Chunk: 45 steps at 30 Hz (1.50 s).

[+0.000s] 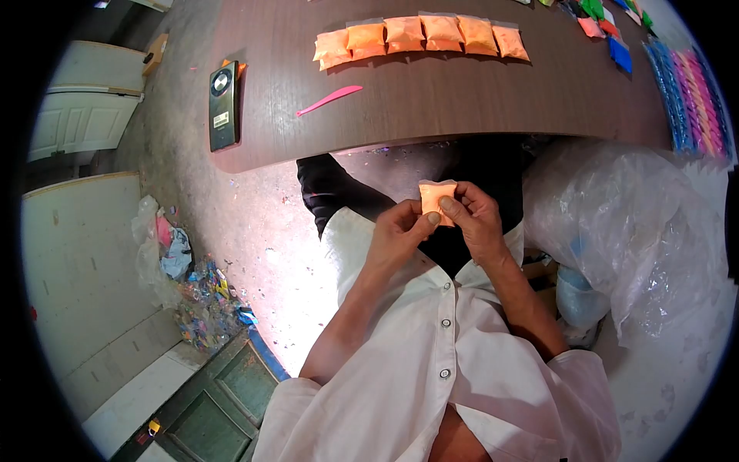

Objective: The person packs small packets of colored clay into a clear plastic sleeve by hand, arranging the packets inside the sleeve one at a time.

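Note:
Between my two hands is a small clear packet (436,195) filled with something orange, held upright above my lap. My left hand (406,229) pinches its lower left side with thumb and fingers. On the other side, my right hand (475,219) grips the packet, its thumb pressed on the front. Along the table lies a row of several similar orange packets (403,35), side by side. Nearer the table's edge rests a pink plastic knife (329,100).
A dark phone (224,106) lies at the left end of the brown table (462,100). Coloured packets (620,54) and blue and pink strips (697,100) are at the right. A large clear plastic bag (616,223) stands to my right. Wrapper scraps (208,304) lie on the floor at left.

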Each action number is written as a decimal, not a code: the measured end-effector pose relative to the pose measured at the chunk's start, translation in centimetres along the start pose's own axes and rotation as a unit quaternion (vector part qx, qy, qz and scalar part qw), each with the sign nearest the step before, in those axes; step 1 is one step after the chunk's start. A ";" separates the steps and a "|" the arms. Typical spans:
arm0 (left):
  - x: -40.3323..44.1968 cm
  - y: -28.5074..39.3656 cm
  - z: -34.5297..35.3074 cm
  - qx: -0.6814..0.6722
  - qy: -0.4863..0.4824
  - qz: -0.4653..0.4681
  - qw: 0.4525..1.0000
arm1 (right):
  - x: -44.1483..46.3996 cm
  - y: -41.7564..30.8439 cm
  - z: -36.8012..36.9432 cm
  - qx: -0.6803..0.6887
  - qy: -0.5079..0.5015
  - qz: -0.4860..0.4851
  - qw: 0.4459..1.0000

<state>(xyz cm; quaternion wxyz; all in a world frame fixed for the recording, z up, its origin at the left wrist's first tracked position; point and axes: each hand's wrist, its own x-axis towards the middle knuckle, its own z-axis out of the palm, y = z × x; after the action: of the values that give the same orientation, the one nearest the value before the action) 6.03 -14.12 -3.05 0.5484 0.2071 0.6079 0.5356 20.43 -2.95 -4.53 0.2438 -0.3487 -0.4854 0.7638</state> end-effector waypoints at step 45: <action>-0.3 1.2 0.4 0.021 0.070 0.055 0.996 | -0.7 -0.9 -0.4 -0.067 -0.050 -0.007 0.997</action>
<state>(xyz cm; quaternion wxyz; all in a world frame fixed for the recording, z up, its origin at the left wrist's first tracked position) 6.04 -13.81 -1.76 0.4698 0.2140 0.6438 0.5649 21.21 -2.86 -3.57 0.2010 -0.3223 -0.5493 0.7443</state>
